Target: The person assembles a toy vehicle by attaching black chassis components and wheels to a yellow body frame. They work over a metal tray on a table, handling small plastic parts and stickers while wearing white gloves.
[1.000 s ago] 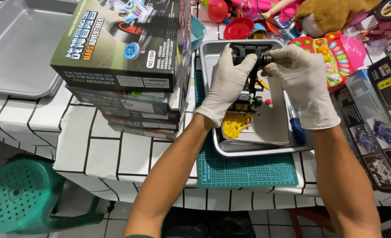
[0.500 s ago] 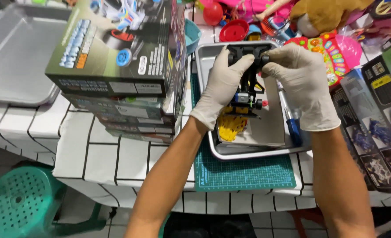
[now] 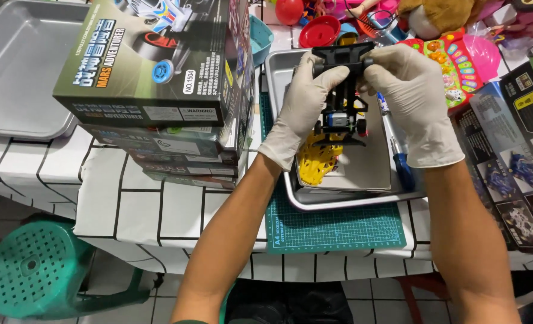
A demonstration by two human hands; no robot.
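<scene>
Head view shows both white-gloved hands gripping a black plastic toy car chassis [image 3: 340, 90] above a shallow metal tray [image 3: 277, 78]. Left hand [image 3: 302, 105] has its fingers curled round the chassis's left side; right hand [image 3: 412, 99] pinches its far right end. Yellow plastic parts [image 3: 316, 161] and a blue-handled screwdriver [image 3: 400, 157] lie in the tray, which rests on a green cutting mat [image 3: 332, 228]. Stacked toy boxes [image 3: 158, 66] stand just left.
</scene>
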